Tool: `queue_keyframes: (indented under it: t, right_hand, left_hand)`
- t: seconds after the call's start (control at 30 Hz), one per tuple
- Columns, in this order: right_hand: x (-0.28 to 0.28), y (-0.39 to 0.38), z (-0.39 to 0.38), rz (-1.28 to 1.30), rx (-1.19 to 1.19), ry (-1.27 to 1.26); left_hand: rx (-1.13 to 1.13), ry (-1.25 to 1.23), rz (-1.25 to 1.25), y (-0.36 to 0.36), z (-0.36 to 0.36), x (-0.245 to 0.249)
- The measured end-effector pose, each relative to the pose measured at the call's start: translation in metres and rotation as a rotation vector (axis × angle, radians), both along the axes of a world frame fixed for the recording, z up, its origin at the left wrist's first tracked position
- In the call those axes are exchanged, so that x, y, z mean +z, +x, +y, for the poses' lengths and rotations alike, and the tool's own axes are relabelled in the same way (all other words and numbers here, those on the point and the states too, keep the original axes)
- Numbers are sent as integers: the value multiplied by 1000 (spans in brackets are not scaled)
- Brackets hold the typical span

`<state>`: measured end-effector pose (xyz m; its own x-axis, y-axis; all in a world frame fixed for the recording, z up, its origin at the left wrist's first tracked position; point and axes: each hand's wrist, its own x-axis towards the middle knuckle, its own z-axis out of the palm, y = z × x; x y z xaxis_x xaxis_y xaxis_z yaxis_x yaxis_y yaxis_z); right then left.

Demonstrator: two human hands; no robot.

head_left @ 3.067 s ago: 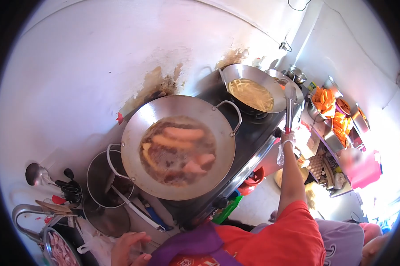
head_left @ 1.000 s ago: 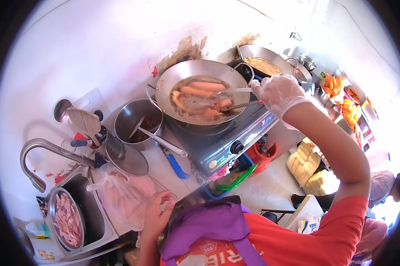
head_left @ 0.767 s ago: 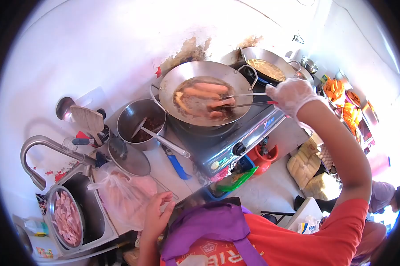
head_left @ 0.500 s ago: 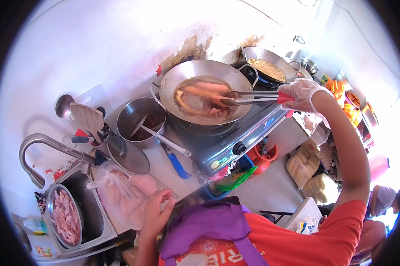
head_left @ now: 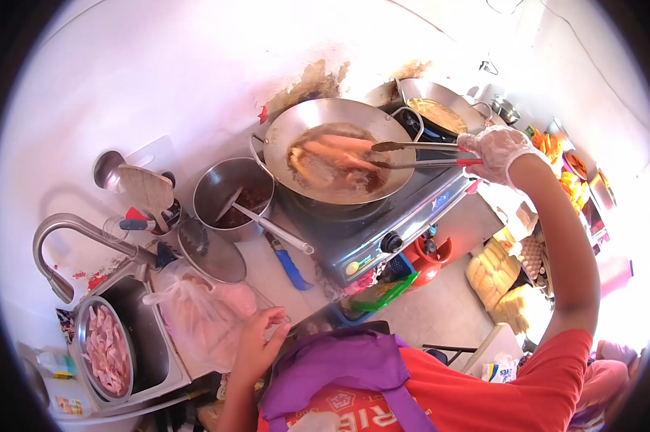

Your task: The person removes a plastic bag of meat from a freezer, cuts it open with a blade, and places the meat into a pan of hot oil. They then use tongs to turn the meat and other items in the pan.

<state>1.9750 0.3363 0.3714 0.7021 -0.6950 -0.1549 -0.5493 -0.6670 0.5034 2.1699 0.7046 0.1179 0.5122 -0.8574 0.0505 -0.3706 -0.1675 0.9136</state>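
Note:
My right hand [head_left: 499,155], in a clear plastic glove, grips metal tongs [head_left: 422,155] with red handles. Their parted tips reach over the right side of a wide wok [head_left: 282,129] on the gas stove [head_left: 325,252]. Sausage-like pieces [head_left: 332,150] lie in bubbling oil inside it. My left hand [head_left: 259,342] is bare and empty, fingers apart, beside a clear plastic bag of pale pink meat [head_left: 199,309].
A pot [head_left: 208,183] of dark sauce with a ladle, a blue-handled knife [head_left: 290,268] and a lid [head_left: 217,255] stand left of the stove. A sink [head_left: 149,338] holds a bowl of raw meat [head_left: 105,349]. A second wok [head_left: 440,93] is behind.
The tongs have opened and drawn slightly right and up, off the pieces they were touching. My left hand has barely moved.

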Motion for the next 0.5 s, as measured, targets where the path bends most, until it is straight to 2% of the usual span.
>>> queue_keyframes:
  t: [0.37, 0.5]
  right_hand:
    - [14, 27, 9, -37, 128, -54]
    - [23, 46, 20, -18, 44, -6]
  left_hand:
    - [-15, -18, -8, 0, 4, -1]
    - [-5, -27, -1, 0, 7, -1]
